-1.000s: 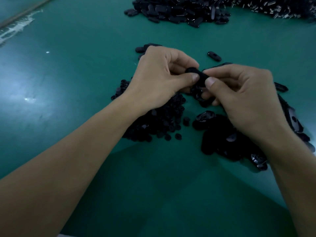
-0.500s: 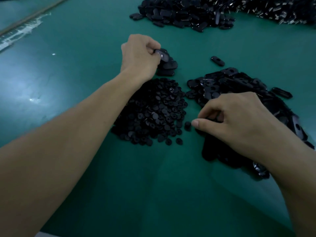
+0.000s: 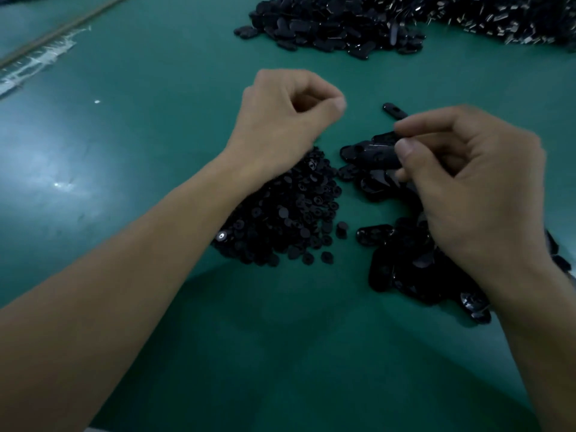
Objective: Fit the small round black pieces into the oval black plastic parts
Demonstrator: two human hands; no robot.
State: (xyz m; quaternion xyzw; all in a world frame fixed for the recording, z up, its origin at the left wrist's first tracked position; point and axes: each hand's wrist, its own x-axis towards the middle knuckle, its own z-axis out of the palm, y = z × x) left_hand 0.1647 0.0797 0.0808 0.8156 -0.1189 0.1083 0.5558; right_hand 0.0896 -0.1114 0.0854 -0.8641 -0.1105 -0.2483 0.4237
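Pinching an oval part (image 3: 371,155), the right hand (image 3: 473,194) points its long axis leftward at the left hand (image 3: 286,116), whose curled grip hides whether it holds anything; round pieces (image 3: 280,213) lie beneath that wrist.

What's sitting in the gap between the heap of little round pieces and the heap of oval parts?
In the head view, one small round black piece stands alone on the green mat, between the round-piece heap and the oval-part heap.

Head-worn — downward, close over table (image 3: 149,141)
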